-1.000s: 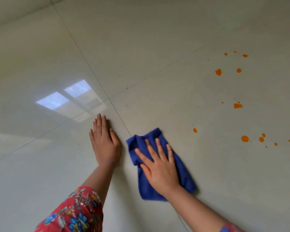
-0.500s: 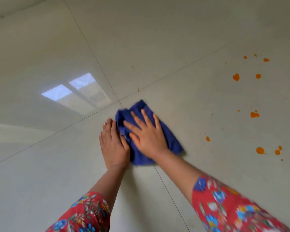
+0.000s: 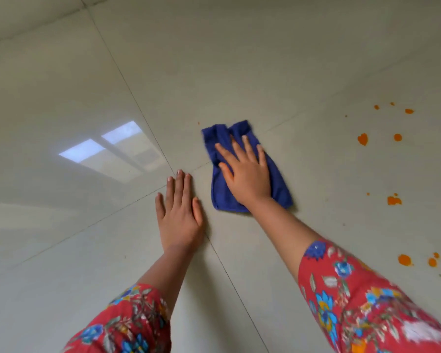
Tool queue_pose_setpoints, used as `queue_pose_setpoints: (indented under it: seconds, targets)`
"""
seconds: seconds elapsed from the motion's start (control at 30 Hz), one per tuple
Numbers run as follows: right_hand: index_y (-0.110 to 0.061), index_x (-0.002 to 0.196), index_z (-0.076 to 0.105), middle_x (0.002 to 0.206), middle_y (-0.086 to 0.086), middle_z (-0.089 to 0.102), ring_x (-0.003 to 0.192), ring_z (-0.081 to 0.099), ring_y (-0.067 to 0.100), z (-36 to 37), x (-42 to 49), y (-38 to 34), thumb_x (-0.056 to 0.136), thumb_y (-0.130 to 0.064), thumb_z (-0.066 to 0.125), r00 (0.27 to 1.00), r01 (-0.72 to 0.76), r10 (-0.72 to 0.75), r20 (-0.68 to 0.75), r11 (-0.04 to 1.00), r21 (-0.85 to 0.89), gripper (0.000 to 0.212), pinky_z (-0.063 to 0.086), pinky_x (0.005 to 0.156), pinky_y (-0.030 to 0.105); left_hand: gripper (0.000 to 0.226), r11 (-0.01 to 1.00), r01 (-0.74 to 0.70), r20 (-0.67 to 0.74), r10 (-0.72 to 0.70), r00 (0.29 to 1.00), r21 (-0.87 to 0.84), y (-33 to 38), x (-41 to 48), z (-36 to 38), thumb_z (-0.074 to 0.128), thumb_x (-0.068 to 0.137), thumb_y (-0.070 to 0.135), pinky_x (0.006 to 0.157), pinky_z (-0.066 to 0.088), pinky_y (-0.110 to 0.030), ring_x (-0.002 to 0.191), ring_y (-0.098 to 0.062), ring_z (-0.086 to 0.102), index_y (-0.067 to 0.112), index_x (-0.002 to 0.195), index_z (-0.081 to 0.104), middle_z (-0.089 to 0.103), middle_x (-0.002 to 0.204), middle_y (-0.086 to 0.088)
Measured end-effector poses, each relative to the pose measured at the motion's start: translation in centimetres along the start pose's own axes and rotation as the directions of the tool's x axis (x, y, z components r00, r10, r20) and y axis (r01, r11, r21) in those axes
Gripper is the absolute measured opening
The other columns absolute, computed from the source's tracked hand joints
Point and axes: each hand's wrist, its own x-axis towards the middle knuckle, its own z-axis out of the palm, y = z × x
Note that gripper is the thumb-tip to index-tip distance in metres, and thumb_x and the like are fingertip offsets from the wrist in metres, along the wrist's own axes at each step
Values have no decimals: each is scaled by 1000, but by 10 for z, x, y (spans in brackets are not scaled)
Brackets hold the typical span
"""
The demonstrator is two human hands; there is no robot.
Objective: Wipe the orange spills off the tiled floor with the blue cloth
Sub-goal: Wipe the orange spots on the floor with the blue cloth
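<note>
The blue cloth (image 3: 278, 183) lies folded on the pale tiled floor (image 3: 239, 72), just right of a tile joint crossing. My right hand (image 3: 245, 171) presses flat on the cloth with fingers spread and straight. My left hand (image 3: 178, 212) rests flat on the bare floor to the cloth's left, not touching it. Orange spills dot the floor on the right: a heart-shaped blob (image 3: 362, 139), a round drop (image 3: 398, 137), a smear (image 3: 393, 200), and larger drops (image 3: 404, 259) near the right edge. A tiny orange speck (image 3: 198, 123) sits just beyond the cloth.
Grout lines (image 3: 127, 80) cross the floor diagonally and meet near my left fingertips. A bright window reflection (image 3: 107, 149) shines on the glossy tile at left. My red floral sleeves (image 3: 362, 301) fill the lower corners.
My right hand has pushed the cloth forward and to the right, away from my left hand, which it was beside. My left hand has stayed flat on the floor.
</note>
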Motion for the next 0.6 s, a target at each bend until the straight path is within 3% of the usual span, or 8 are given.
queue_pose_setpoints:
  seconds: [0.07, 0.1, 0.23, 0.27, 0.37, 0.43, 0.53, 0.6]
  targets:
    - [-36, 144, 43, 151, -2, 43, 143, 34, 28, 0, -22, -12, 96, -47, 33, 991, -125, 125, -41, 992, 15, 50, 20, 115, 49, 59, 1000, 5, 3, -5, 1000, 5, 0, -2, 2, 17, 96, 36, 119, 2, -37, 148, -6, 0, 27, 154, 14, 5, 161, 12]
    - [-36, 144, 43, 151, -2, 43, 143, 33, 28, 2, -33, -24, 95, -47, 33, 996, -87, 88, -25, 996, 17, 51, 20, 115, 50, 58, 1000, 7, 4, -7, 1000, 11, 0, -2, 2, 18, 96, 35, 119, 2, -37, 148, -7, 2, 26, 154, 16, 6, 161, 11]
    - [-39, 143, 43, 153, -5, 40, 144, 31, 26, 4, 10, -39, 96, -45, 29, 953, 279, -284, 106, 958, 65, 49, 19, 116, 48, 57, 1000, 20, 1, -20, 1000, 15, -1, 0, 2, 20, 97, 35, 119, 6, -38, 148, -9, 8, 22, 153, 22, 13, 161, 8]
    - [-39, 142, 44, 152, -4, 42, 144, 31, 25, 4, 28, -34, 95, -46, 27, 960, 251, -256, 114, 966, 56, 50, 18, 116, 47, 58, 1000, 19, 8, -19, 1000, 15, -1, -2, 1, 20, 97, 34, 119, 5, -37, 148, -9, 6, 24, 154, 20, 12, 161, 9]
    - [-38, 142, 45, 151, -2, 43, 144, 31, 25, 5, 38, -15, 95, -49, 24, 998, -46, 45, 43, 999, 25, 53, 17, 116, 47, 58, 1000, 17, 14, -17, 1000, -8, 1, -3, -1, 20, 97, 34, 119, 2, -36, 148, -6, 1, 26, 154, 15, 7, 162, 12]
    - [-37, 143, 44, 151, -3, 43, 145, 30, 26, 5, 10, -23, 96, -48, 27, 996, -90, 90, -4, 995, 39, 52, 16, 116, 48, 58, 1000, 21, 0, -21, 1000, 5, 1, -2, 0, 21, 97, 33, 119, 3, -36, 148, -7, 3, 25, 154, 17, 9, 162, 10]
    - [-40, 143, 42, 153, -5, 39, 145, 27, 27, 5, -5, -46, 96, -46, 30, 976, 192, -199, 87, 978, 80, 48, 15, 117, 49, 57, 999, 28, -2, -28, 1000, 28, 1, 1, 1, 22, 96, 33, 118, 6, -38, 148, -12, 14, 19, 151, 27, 20, 160, 4]
    - [-43, 142, 42, 156, -9, 34, 147, 24, 24, 6, 26, -55, 97, -44, 33, 952, 268, -281, 119, 957, 112, 46, 14, 118, 48, 59, 999, 16, 15, -17, 1000, 36, 0, 1, 1, 20, 96, 34, 118, 3, -37, 148, -11, 11, 18, 153, 23, 17, 161, 4]
